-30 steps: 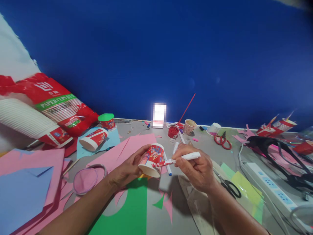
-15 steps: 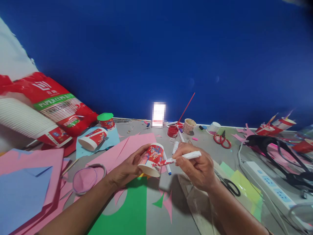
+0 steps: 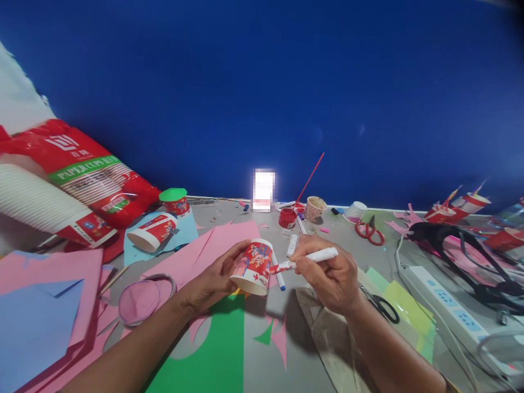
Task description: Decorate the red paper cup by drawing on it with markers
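Note:
Tilted over the table, a red and white printed paper cup [image 3: 256,263] is gripped by my left hand [image 3: 216,275], its rim facing down toward me. My right hand [image 3: 331,273] holds a white marker [image 3: 321,255] with red smears near its front end. The marker's tip is at the cup's right side; whether it touches is hard to tell. Behind my right hand lies a white marker cap [image 3: 292,245]. A blue-ended marker [image 3: 280,279] rests beyond the cup. Green paper [image 3: 216,349] lies below my left hand.
Bagged paper cups [image 3: 90,174] and pink paper [image 3: 229,240] are at left. A red paint pot [image 3: 287,218] with a stick stands at the back. Red scissors [image 3: 369,232], black scissors [image 3: 385,308] and a power strip [image 3: 446,305] lie at right.
The marker's tip has moved slightly left to right across the cup's side, away from the small red marks near the rim. Both hands keep their holds. The view has shifted slightly.

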A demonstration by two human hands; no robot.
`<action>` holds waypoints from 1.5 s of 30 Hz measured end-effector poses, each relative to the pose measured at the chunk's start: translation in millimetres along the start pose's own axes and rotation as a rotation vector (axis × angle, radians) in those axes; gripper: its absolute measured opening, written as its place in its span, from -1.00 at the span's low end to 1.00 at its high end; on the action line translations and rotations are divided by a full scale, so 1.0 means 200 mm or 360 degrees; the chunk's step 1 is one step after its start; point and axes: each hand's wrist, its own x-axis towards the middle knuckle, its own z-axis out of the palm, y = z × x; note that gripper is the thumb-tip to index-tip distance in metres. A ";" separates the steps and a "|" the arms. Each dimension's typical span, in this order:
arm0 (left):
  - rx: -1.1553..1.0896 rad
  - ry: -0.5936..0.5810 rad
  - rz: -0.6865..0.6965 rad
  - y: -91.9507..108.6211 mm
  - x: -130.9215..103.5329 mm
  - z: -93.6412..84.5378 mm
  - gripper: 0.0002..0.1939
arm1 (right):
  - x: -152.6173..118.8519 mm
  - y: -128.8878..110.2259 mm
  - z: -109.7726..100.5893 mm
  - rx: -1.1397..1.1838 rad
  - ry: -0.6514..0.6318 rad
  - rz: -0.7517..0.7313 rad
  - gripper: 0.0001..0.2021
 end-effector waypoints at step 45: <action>0.0070 -0.0023 0.0010 -0.02 0.00 -0.01 -0.12 | 0.02 -0.03 0.03 -0.0065 -0.0066 -0.0023 -0.81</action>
